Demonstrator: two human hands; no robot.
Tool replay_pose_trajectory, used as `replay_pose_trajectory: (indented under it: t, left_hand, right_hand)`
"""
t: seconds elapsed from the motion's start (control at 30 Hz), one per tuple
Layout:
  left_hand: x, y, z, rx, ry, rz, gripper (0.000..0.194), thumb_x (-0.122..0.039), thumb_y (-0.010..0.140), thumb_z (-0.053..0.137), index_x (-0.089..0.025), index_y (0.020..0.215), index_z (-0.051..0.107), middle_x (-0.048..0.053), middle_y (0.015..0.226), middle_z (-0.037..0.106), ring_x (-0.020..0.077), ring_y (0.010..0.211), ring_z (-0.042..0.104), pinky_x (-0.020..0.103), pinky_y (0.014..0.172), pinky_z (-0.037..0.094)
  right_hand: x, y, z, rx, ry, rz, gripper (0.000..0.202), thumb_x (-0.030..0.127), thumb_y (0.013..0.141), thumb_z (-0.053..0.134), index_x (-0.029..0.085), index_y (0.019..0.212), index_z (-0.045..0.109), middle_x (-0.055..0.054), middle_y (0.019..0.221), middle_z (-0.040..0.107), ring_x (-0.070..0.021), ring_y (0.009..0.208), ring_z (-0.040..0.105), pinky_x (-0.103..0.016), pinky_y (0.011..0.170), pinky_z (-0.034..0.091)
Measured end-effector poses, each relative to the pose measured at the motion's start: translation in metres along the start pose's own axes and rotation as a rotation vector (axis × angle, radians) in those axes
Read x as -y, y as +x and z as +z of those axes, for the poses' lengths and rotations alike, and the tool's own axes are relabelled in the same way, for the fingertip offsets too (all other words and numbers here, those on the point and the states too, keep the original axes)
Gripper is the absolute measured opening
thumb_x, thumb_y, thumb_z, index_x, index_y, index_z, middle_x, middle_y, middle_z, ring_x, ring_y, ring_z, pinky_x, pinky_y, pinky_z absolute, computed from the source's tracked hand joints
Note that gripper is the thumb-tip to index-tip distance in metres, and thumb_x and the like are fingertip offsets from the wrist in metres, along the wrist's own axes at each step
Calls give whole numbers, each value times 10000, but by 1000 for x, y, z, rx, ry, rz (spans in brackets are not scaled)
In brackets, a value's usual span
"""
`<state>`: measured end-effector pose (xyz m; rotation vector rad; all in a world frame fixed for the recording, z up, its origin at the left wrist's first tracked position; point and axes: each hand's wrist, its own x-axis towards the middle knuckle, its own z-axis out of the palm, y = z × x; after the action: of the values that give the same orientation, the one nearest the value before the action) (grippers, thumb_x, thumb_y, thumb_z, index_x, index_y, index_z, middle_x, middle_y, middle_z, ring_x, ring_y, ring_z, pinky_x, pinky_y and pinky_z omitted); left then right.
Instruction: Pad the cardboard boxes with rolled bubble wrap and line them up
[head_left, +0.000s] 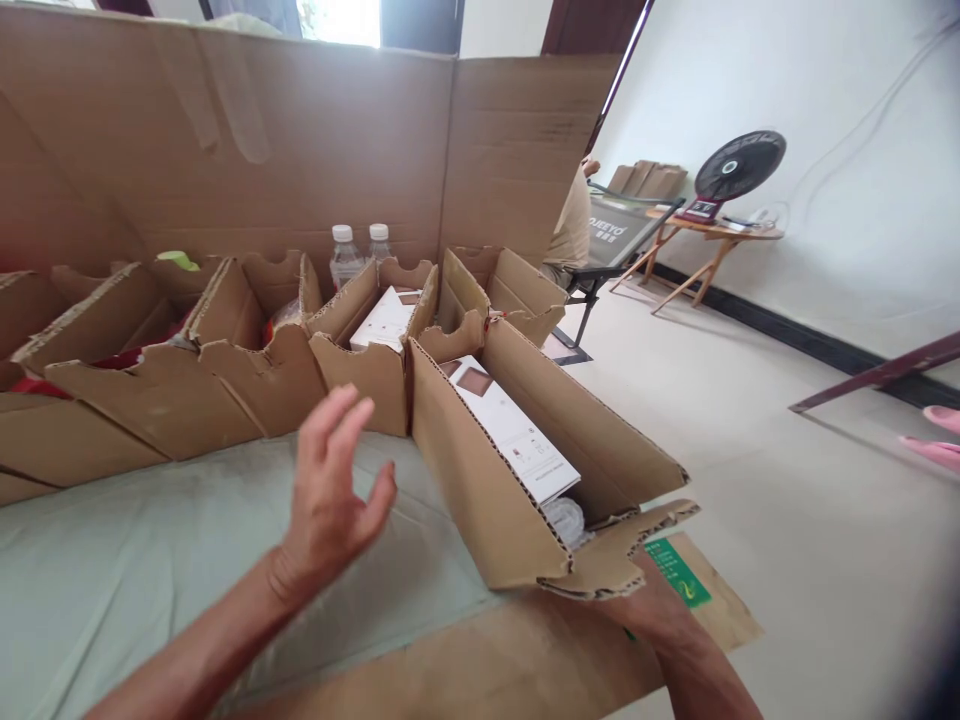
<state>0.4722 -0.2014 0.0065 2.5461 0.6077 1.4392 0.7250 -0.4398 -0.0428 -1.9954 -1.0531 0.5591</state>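
My left hand [334, 490] is raised over the pale green cloth [187, 540], its fingers apart and nothing in it. At the right, my right hand [637, 600] is under the near end of a long open cardboard box [480, 470]; its fingers are hidden by the cardboard. Inside that box lie a white printed carton [517, 430] and a clear plastic item [566, 520]. Behind my left hand, another cardboard compartment [367, 385] holds a second white carton [386, 318].
Cardboard compartments [262, 385] run leftward before a tall cardboard wall [300, 150]. Two capped bottles [343, 255] stand behind them. Beyond are a seated person [574, 225], a folding chair [619, 240] and a fan [739, 165] on a small wooden table [720, 230].
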Motion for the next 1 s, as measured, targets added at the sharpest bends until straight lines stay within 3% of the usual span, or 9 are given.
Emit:
replay_pose_trajectory:
  t: [0.07,0.17,0.3,0.43,0.57,0.67,0.73,0.87,1.0]
  left_hand:
    - [24,39,-13,-10,161,74,705,-183,877,662,-174,1525,384,231,1574,398,402,1510,339,624,1192,339]
    - [53,83,-21,166,289,129,471,-240,863,671,-187,1325,601,182,1547,487,430,1525,323,652,1184,330]
    - [62,108,-16,309,346,179,131,-234,871,617,-189,885,739,125,1314,692,424,1460,443,697,1193,273]
    - [28,106,-21,334,322,266,186,-208,873,580,-187,774,735,101,1111,768,401,1386,529,729,1204,210]
    - [-5,92,-33,369,305,301,188,-214,875,577,-173,780,734,105,1114,759,390,1351,557,696,1202,251]
    - [-5,80,-37,358,348,288,191,-210,896,565,-168,819,735,126,1147,751,410,1324,575,701,1173,301]
    - [1,74,-38,335,369,272,197,-223,914,555,-175,834,729,131,1161,749,417,1310,584,704,1163,319]
    - [9,66,-46,322,360,298,177,-228,905,563,-187,807,704,129,1175,743,414,1313,584,699,1164,330]
    - [8,61,-54,310,368,301,174,-238,912,556,-195,814,692,125,1164,737,400,1308,588,688,1172,333]
  right_hand:
    - [0,-7,5,-7,-21,86,377,467,630,846,238,909,740,-121,924,797,-375,825,754,-488,666,643]
    - [10,-11,12,-18,5,113,418,486,669,816,239,994,724,-114,995,796,-372,894,752,-481,716,642]
    - [23,-11,17,-103,64,6,432,527,737,763,233,1052,725,-104,1011,797,-362,938,740,-464,769,624]
    - [24,-16,17,-155,23,-48,341,571,777,715,242,864,725,-86,887,792,-339,838,734,-438,724,605]
    - [20,-23,12,-196,-35,-69,390,621,829,628,246,784,726,-81,766,760,-299,717,709,-405,642,586]
    - [21,-19,6,-117,-51,-95,403,619,832,612,237,829,742,-90,788,758,-299,719,702,-409,629,586]
    - [25,-7,0,27,-19,-120,376,598,822,636,240,833,750,-84,789,761,-316,764,715,-428,672,600]
    - [46,27,-15,341,151,-250,303,561,750,760,262,794,773,-70,861,788,-370,997,727,-499,930,589]
    - [60,49,-16,355,249,-275,531,572,625,874,265,1048,778,-62,991,803,-370,1023,730,-515,921,606]
